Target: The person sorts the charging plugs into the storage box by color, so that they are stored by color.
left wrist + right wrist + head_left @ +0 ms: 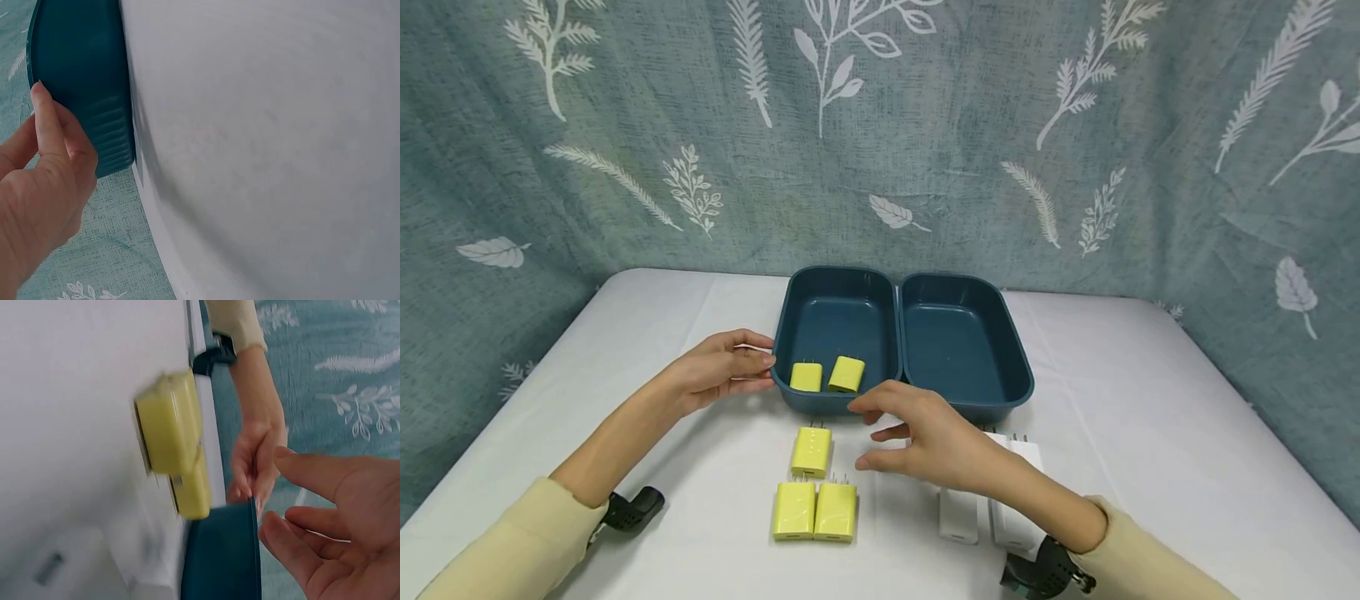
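My left hand [722, 367] touches the outer left side of the left dark blue bin [838, 406], its fingers fairly straight. In the left wrist view, one fingertip of that hand meets the rim. Two yellow chargers, one of them tilted [847, 375], lie inside that bin near its front wall. My right hand [917, 433] hovers in front of the bins with thumb and fingers spread apart, holding nothing. Just left of it on the table is a yellow wall charger [811, 452]. Two more, a left one [793, 510] and a right one [835, 512], lie side by side nearer me.
A second dark blue bin [962, 350] stands against the first, on the right. Several white chargers [958, 515] lie under and behind my right forearm, partly hidden by it. A white cloth [700, 508] covers the table; a patterned curtain [925, 167] hangs behind.
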The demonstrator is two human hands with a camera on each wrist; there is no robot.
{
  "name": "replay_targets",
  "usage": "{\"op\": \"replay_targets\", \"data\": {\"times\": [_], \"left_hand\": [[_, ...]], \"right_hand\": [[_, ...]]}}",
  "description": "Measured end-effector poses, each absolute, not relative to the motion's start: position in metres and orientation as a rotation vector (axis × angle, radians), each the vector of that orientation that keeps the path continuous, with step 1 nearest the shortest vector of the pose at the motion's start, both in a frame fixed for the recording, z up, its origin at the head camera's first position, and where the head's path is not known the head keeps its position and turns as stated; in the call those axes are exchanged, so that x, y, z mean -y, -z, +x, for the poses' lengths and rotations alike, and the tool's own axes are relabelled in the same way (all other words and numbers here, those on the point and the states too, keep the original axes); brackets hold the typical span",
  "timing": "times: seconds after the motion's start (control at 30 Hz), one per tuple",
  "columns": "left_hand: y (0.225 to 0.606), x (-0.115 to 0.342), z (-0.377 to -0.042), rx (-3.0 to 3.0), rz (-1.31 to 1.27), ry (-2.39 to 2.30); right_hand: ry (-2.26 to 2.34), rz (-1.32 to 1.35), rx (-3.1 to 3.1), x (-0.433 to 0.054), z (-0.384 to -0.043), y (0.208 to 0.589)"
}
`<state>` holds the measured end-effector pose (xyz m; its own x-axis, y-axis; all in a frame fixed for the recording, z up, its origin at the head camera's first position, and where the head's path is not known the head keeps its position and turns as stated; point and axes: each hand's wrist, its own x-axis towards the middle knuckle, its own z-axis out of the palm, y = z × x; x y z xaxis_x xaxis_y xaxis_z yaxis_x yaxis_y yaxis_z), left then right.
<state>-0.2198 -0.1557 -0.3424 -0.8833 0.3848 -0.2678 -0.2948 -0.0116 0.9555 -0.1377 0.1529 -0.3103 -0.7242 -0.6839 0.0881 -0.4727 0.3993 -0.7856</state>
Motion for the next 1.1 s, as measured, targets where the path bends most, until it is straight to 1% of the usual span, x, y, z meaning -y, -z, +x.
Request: {"op": "replay_targets", "data": {"times": [0.27,0.43,0.8,1.1], "left_hand": [[0.342,0.158,-0.221,-1.817,0.091,-1.943],[0.342,0.158,-0.220,-1.818,0.091,-1.941],[0.341,0.157,-0.220,-1.809,0.089,-1.945],[0.342,0.157,-0.221,-1.831,0.103,-1.924]], "right_hand": [[1.187,-1.052,-2.333,-0.152,-0.113,0.313],[1.132,-1.057,-2.350,-0.150,-0.103,0.323],[1.017,-1.167,-2.459,-0.151,-0.097,0.347],[0.967,-1.153,-2.523,-0.146,-0.097,0.354]]}}
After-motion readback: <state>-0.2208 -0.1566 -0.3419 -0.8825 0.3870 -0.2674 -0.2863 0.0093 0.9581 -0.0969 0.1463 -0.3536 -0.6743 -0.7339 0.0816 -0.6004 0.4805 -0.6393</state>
